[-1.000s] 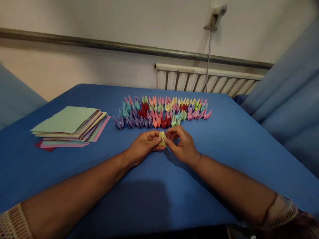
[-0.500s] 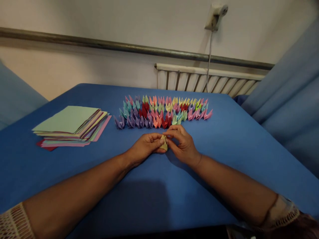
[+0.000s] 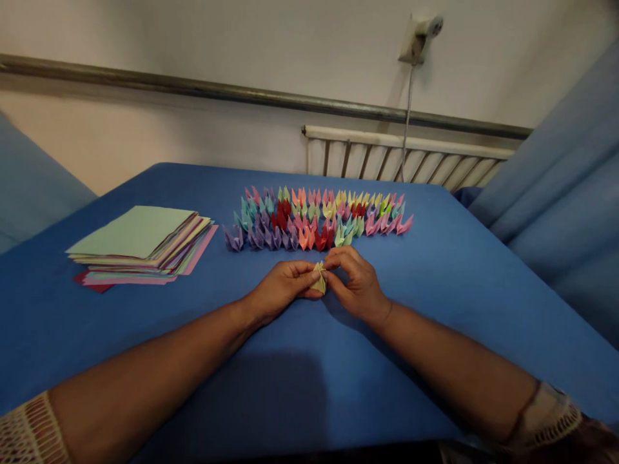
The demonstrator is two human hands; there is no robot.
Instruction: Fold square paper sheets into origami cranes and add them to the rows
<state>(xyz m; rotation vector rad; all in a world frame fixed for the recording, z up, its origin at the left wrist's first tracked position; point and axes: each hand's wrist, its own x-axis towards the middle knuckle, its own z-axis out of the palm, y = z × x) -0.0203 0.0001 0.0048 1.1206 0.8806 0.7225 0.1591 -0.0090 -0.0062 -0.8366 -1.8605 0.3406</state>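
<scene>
A small folded piece of pale yellow paper is held between my two hands, just in front of the rows of paper cranes. My left hand is closed on its left side, thumb on the near face. The fingers of my right hand pinch its right upper edge. Part of the paper is covered by my fingertips. Beyond my hands stand several rows of folded paper cranes in purple, pink, red, yellow, green and blue.
A stack of coloured square paper sheets, pale green on top, lies at the left of the blue table. Behind are a metal rail, a radiator and a wall socket with a plug and cord. Blue curtains hang at the right.
My right fingers have shifted slightly on the yellow paper, and its pointed top shows more between my hands. The whole view has moved a little; the cranes and stack stay put.
</scene>
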